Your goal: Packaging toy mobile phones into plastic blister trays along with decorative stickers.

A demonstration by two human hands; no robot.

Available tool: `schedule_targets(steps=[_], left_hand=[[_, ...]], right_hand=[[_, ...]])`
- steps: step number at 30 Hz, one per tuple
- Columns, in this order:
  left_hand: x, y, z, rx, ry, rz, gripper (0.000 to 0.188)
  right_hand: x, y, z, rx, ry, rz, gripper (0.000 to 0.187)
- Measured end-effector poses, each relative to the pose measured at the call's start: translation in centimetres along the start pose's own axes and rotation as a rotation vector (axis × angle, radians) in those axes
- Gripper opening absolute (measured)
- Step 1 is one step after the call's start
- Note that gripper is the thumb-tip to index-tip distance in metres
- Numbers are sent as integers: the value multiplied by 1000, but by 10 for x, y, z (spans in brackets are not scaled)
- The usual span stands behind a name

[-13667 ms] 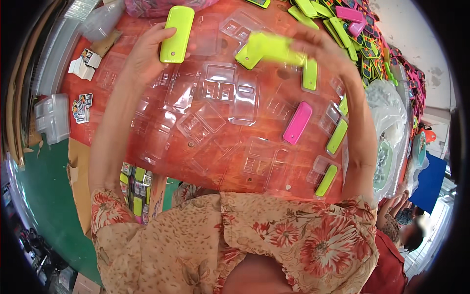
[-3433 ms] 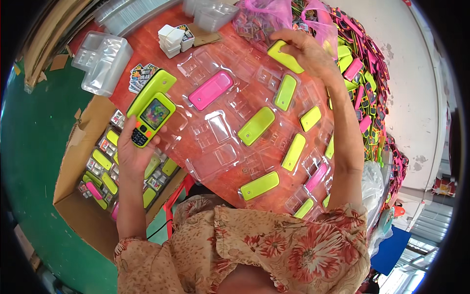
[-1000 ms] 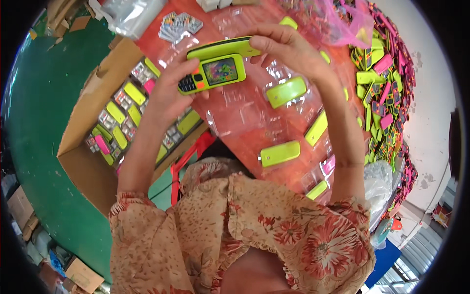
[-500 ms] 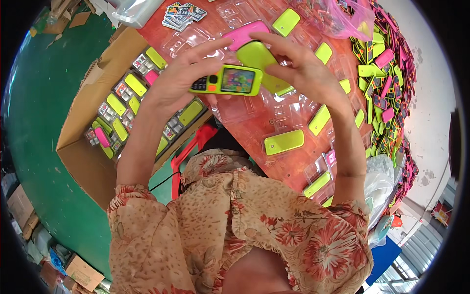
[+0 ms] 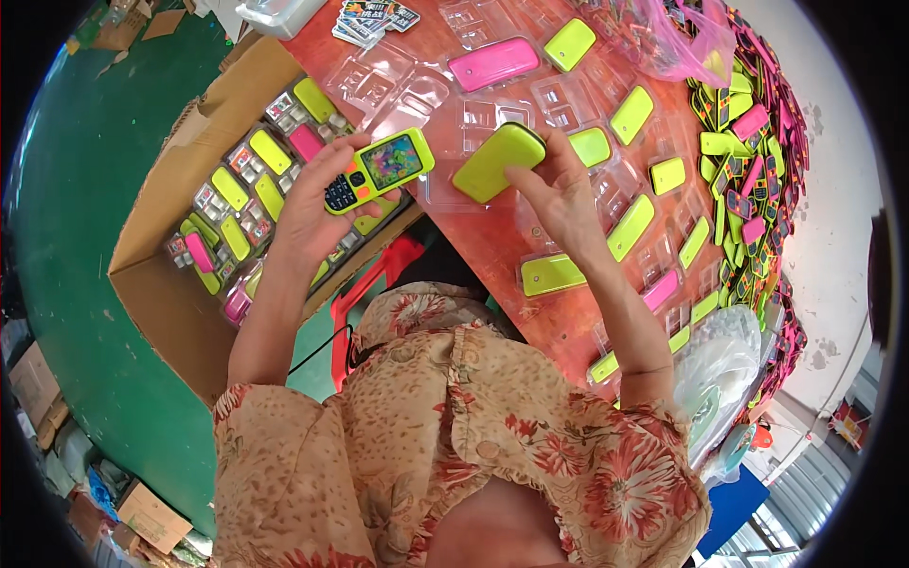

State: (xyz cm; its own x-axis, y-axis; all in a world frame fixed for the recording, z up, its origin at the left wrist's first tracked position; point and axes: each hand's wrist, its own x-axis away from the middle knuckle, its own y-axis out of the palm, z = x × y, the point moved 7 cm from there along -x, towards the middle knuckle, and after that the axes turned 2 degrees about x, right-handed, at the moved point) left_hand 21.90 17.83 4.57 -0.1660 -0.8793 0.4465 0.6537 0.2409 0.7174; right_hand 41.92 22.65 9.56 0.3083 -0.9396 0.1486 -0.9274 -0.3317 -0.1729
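My left hand [image 5: 317,194] grips a yellow-green toy phone [image 5: 379,170], its keypad and colourful screen turned up, over the edge of the cardboard box. In my right hand [image 5: 571,201] is a second toy phone [image 5: 500,163], its plain yellow-green back showing and its dark side edge visible along the top. The two phones are apart. Under them on the red table lie clear plastic trays [image 5: 440,189]. Several trays hold phones back side up, among them a pink one [image 5: 494,63] and a yellow-green one [image 5: 554,275] just below my right hand.
The cardboard box [image 5: 151,227] at the left holds rows of packed phones. A large heap of toy phones [image 5: 748,189] fills the right side, beside a pink plastic bag [image 5: 696,47]. Printed cards [image 5: 372,19] lie at the far edge. A red stool [image 5: 402,254] stands below the table.
My hands have drawn apart, and the two phones that overlapped are now separate. The left phone is tilted up at its screen end. The right hand has come nearer to me.
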Motion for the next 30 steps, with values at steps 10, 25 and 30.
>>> schedule_targets(steps=[10, 25, 30], left_hand=[[2, -2, -12, 128, 16, -37, 25], [7, 10, -42, 219, -57, -122, 26], [6, 29, -34, 131, -26, -187, 28]], right_hand=[[12, -11, 8, 271, 79, 72, 28], [23, -6, -15, 1025, -260, 82, 22], [14, 35, -62, 822, -550, -68, 40]])
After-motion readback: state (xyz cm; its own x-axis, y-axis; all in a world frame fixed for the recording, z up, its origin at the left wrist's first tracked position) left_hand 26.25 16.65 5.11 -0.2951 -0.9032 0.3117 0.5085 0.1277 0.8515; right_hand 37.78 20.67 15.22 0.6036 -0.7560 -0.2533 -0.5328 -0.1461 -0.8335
